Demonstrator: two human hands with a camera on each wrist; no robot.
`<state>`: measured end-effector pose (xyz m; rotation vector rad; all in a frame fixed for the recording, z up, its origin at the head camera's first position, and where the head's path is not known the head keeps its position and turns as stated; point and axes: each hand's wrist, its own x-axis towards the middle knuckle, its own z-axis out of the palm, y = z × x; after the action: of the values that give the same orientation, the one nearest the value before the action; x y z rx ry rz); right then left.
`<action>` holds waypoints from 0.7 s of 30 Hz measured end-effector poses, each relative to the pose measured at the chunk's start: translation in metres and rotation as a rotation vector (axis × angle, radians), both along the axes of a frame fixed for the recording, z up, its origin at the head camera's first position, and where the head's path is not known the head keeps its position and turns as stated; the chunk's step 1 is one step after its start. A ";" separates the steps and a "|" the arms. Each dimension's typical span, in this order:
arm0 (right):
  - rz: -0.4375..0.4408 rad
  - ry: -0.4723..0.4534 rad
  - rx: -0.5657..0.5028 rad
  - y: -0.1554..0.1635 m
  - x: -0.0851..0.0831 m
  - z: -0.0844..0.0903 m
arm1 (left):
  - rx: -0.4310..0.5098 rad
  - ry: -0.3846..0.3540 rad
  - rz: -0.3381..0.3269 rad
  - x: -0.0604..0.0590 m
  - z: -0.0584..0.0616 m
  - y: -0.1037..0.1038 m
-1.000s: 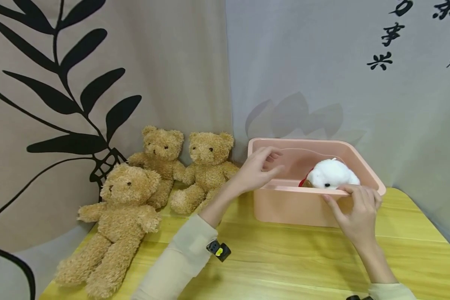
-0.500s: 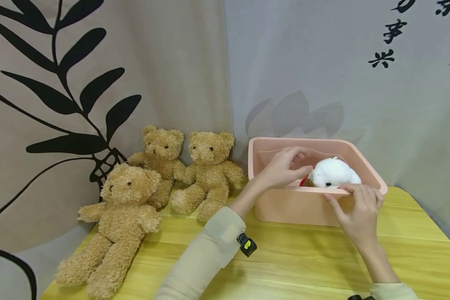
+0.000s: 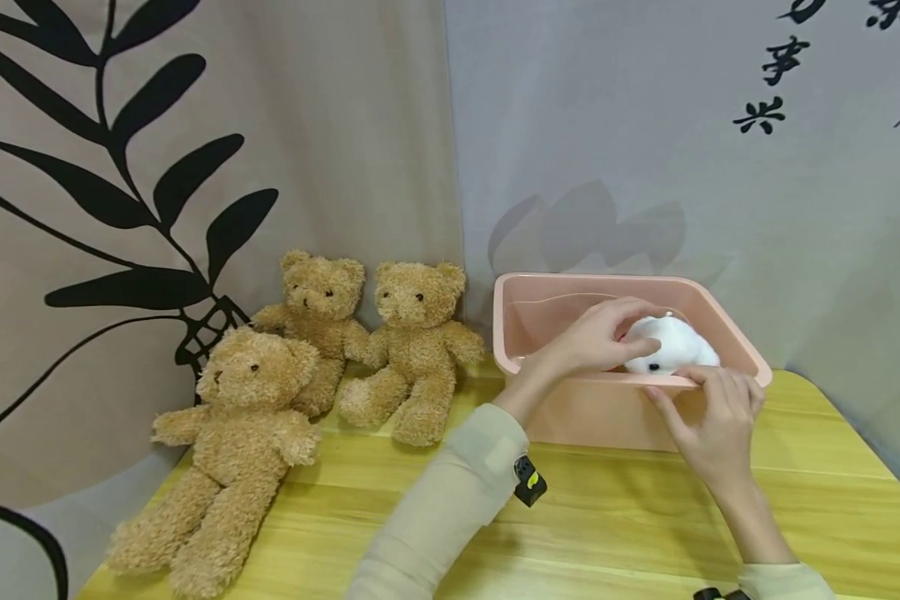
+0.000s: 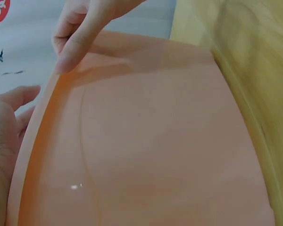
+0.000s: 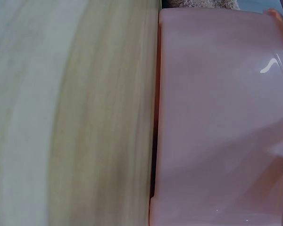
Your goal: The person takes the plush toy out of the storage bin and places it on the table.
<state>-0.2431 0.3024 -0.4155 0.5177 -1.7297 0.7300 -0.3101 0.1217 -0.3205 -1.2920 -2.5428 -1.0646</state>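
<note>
A pink plastic bin [image 3: 600,412] stands on the wooden table at the right. Inside it sits a white plush toy [image 3: 682,346] with a dark eye; its lower part is hidden behind the near wall. My left hand [image 3: 588,337] reaches over the near rim, thumb in front of the toy's head and fingers spread toward its far side. Whether they press on it cannot be told. My right hand [image 3: 720,425] grips the near rim toward the right corner, thumb outside and fingers over the edge. The left wrist view also shows this right hand [image 4: 87,33] pinching the rim.
Two tan teddy bears [image 3: 322,308] [image 3: 416,350] sit against the curtain left of the bin. A third, larger teddy bear [image 3: 240,442] leans at the table's left edge. Behind the table [image 3: 607,533] hangs a printed curtain [image 3: 360,125].
My left hand has moved right, from the bin's left side to the white plush toy. My right hand stays on the rim, and the bears have not moved.
</note>
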 end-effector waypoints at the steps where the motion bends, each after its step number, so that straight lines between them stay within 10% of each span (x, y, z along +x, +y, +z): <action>1: 0.000 0.000 0.000 0.000 0.000 0.000 | -0.033 0.019 -0.021 -0.001 0.000 0.002; 6: -0.007 0.002 0.003 -0.001 0.001 0.001 | -0.213 0.093 -0.009 -0.001 -0.001 0.008; 11: -0.013 -0.007 0.011 0.001 0.000 0.000 | -0.358 0.139 0.150 0.004 0.001 0.010; 21: -0.002 -0.015 0.007 0.002 0.000 -0.003 | -0.262 -0.036 0.370 0.010 -0.005 0.009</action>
<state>-0.2435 0.3048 -0.4183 0.5166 -1.7467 0.7286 -0.2997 0.1306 -0.3257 -0.7955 -2.8682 -0.7054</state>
